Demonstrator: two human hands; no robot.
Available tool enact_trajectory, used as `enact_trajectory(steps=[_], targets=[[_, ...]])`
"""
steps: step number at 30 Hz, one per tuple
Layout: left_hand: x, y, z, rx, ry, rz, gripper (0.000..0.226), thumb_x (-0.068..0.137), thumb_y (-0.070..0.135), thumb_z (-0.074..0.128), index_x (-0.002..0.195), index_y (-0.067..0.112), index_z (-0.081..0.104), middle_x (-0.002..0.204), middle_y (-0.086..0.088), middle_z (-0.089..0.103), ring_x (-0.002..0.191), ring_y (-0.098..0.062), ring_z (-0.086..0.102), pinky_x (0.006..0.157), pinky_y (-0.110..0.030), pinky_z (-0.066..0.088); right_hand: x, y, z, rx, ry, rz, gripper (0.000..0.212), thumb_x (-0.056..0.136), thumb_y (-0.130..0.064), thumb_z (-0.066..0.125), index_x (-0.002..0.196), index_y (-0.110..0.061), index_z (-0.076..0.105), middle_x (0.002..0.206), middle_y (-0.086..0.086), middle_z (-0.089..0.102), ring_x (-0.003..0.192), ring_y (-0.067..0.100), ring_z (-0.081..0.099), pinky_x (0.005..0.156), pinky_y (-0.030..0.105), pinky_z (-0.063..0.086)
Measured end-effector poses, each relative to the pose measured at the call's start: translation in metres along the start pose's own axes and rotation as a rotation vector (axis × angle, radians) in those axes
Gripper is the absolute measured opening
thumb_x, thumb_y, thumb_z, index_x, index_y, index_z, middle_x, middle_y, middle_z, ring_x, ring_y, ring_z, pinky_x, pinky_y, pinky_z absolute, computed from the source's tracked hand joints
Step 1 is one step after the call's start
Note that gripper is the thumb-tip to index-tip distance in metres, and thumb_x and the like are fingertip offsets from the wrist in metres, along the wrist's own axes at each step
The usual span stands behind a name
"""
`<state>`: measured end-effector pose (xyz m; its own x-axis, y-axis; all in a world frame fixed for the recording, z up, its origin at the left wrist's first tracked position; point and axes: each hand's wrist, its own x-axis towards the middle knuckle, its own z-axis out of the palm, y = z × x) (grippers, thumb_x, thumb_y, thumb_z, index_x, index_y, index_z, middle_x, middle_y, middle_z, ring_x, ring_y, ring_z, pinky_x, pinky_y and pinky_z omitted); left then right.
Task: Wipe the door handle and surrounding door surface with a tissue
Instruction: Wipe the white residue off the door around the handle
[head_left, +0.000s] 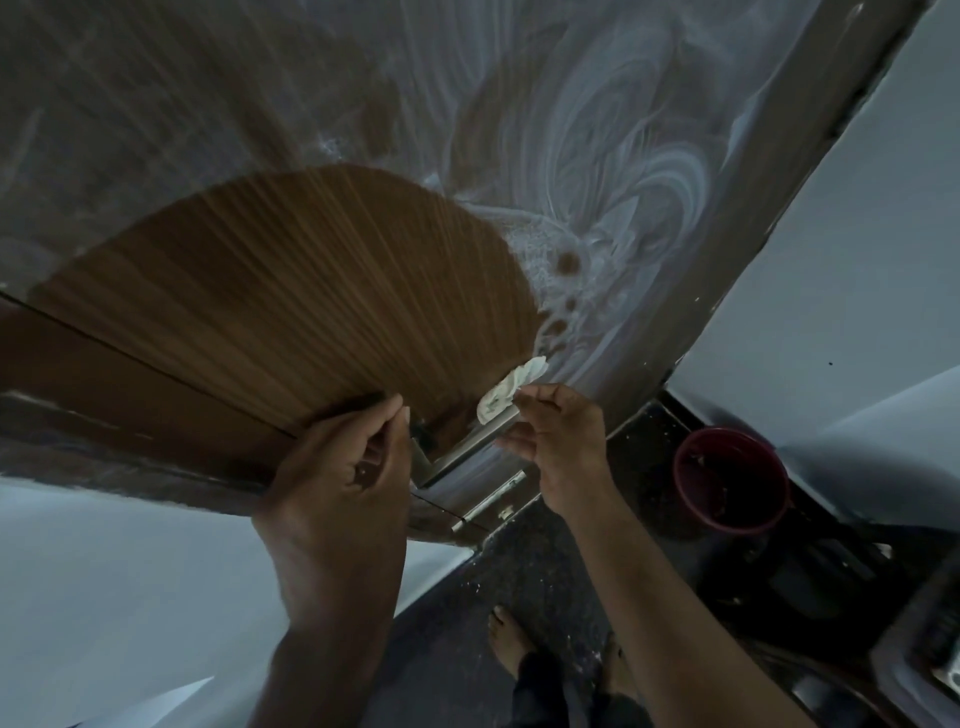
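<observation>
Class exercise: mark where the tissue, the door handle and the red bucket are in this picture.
tissue (511, 391): head view, on the middle of the crumpled white wad.
door handle (480, 441): head view, on the bare metal bar between the two hands.
red bucket (680, 470): head view, on its left rim.

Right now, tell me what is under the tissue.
The tissue held by the right hand lies on the metal door handle and the wooden door. The part beneath it is hidden.
</observation>
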<state>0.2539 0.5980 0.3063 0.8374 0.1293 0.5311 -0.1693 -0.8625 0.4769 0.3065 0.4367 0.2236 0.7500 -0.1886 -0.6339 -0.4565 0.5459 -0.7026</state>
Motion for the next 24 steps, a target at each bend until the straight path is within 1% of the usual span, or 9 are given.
enact_trajectory(steps=[2, 6, 8, 10, 13, 16, 18, 20, 24], targets=[[-0.001, 0.0, -0.001, 0.002, 0.003, -0.002, 0.012, 0.091, 0.017, 0.078, 0.101, 0.011, 0.082, 0.097, -0.002, 0.079, 0.078, -0.004, 0.066, 0.082, 0.001, 0.043, -0.002, 0.001, 0.003, 0.07, -0.028, 0.013, 0.01, 0.093, 0.002, 0.061, 0.102, -0.001, 0.064, 0.083, 0.008, 0.068, 0.056, 0.01, 0.069, 0.063, 0.033, 0.061], [-0.001, 0.0, -0.001, 0.001, 0.025, 0.035, 0.012, 0.09, 0.016, 0.079, 0.099, 0.009, 0.082, 0.095, -0.002, 0.079, 0.077, -0.006, 0.066, 0.082, 0.0, 0.044, 0.0, -0.002, 0.0, 0.307, -0.015, -0.088, 0.03, 0.089, 0.01, 0.06, 0.094, -0.015, 0.077, 0.107, 0.014, 0.073, 0.098, 0.023, 0.073, 0.074, 0.03, 0.061], [-0.001, 0.0, 0.0, -0.004, 0.035, 0.03, 0.012, 0.09, 0.015, 0.079, 0.099, 0.009, 0.082, 0.095, -0.003, 0.079, 0.078, -0.006, 0.067, 0.082, -0.001, 0.044, -0.002, -0.002, 0.001, 0.348, 0.015, -0.189, 0.033, 0.087, 0.015, 0.06, 0.1, -0.009, 0.077, 0.109, 0.015, 0.072, 0.101, 0.025, 0.072, 0.075, 0.029, 0.062], [-0.001, 0.0, 0.001, -0.012, 0.031, 0.03, 0.012, 0.089, 0.015, 0.079, 0.099, 0.009, 0.082, 0.094, -0.003, 0.079, 0.077, -0.006, 0.066, 0.078, -0.006, 0.048, -0.002, -0.002, 0.002, 0.31, 0.044, -0.263, 0.023, 0.088, 0.015, 0.06, 0.1, 0.001, 0.074, 0.11, 0.017, 0.072, 0.103, 0.027, 0.071, 0.076, 0.028, 0.062], [-0.002, 0.002, 0.004, -0.029, 0.04, 0.05, 0.011, 0.089, 0.013, 0.079, 0.099, 0.008, 0.082, 0.092, -0.003, 0.079, 0.075, -0.009, 0.069, 0.074, -0.017, 0.052, -0.001, 0.003, 0.002, 0.18, 0.049, -0.337, 0.02, 0.084, 0.01, 0.067, 0.097, -0.003, 0.074, 0.108, 0.017, 0.073, 0.099, 0.024, 0.073, 0.076, 0.025, 0.06], [-0.002, 0.003, 0.007, -0.045, 0.011, 0.106, 0.011, 0.09, 0.012, 0.079, 0.099, 0.006, 0.082, 0.093, -0.005, 0.079, 0.077, -0.013, 0.074, 0.072, -0.025, 0.059, 0.007, 0.016, 0.0, -0.23, 0.144, -0.628, 0.029, 0.077, 0.002, 0.078, 0.102, -0.011, 0.073, 0.107, 0.005, 0.069, 0.093, 0.009, 0.071, 0.074, 0.015, 0.056], [0.0, 0.002, 0.012, -0.047, -0.024, 0.152, 0.012, 0.092, 0.013, 0.077, 0.099, 0.006, 0.082, 0.093, -0.006, 0.079, 0.078, -0.015, 0.075, 0.074, -0.023, 0.059, 0.016, 0.026, 0.0, -0.409, 0.206, -0.747, 0.026, 0.077, -0.004, 0.081, 0.101, -0.01, 0.073, 0.104, 0.003, 0.069, 0.088, 0.006, 0.07, 0.074, 0.013, 0.056], [0.002, 0.002, 0.017, -0.059, -0.044, 0.18, 0.013, 0.092, 0.014, 0.075, 0.099, 0.005, 0.082, 0.091, -0.006, 0.079, 0.076, -0.015, 0.074, 0.076, -0.019, 0.056, 0.022, 0.038, -0.001, -0.472, 0.259, -0.725, 0.019, 0.078, -0.009, 0.08, 0.097, -0.008, 0.075, 0.097, 0.002, 0.072, 0.08, 0.003, 0.069, 0.071, 0.012, 0.056], [0.003, 0.002, 0.02, -0.042, -0.035, 0.204, 0.012, 0.092, 0.011, 0.077, 0.101, 0.003, 0.081, 0.092, -0.007, 0.079, 0.075, -0.018, 0.075, 0.073, -0.023, 0.055, 0.017, 0.051, 0.002, -0.499, 0.253, -0.723, 0.015, 0.078, -0.009, 0.079, 0.093, -0.009, 0.076, 0.084, 0.003, 0.074, 0.067, 0.006, 0.068, 0.062, 0.016, 0.056]])
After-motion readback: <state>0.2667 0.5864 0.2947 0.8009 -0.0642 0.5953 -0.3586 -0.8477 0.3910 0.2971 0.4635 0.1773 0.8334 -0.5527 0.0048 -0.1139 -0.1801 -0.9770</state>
